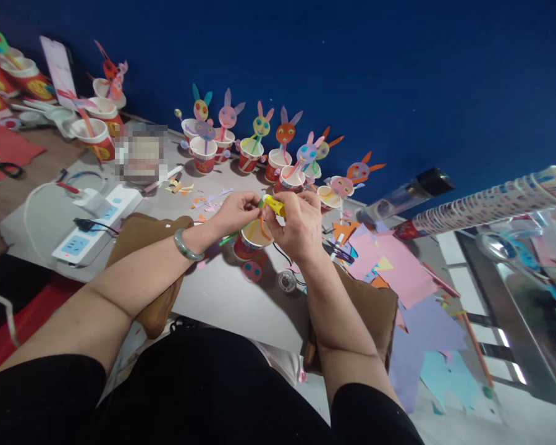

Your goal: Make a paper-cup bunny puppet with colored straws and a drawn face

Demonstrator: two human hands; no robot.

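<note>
My right hand (pixel 299 225) is closed around a yellow glue tube (pixel 274 206), its pale tip pointing left. Fingertips of my left hand (pixel 239 214) are pinched against that tip; a bit of green shows there, too small to name. Just below both hands stands a red-and-white paper cup (pixel 248 247), partly hidden by them. An orange paper strip (pixel 264 230) rises at the cup's rim, and a green strip (pixel 228 240) sticks out on its left. A round pink paper face (pixel 252 272) with blue eyes lies against the cup's near side.
Several cups with paper rabbit figures (pixel 261 127) line the blue wall. Brown cushions (pixel 141 238) lie under my forearms. A power strip (pixel 97 225) is at left, coloured paper sheets (pixel 401 266) and a long stack of cups (pixel 486 201) at right. Paper scraps (pixel 208 203) litter the table.
</note>
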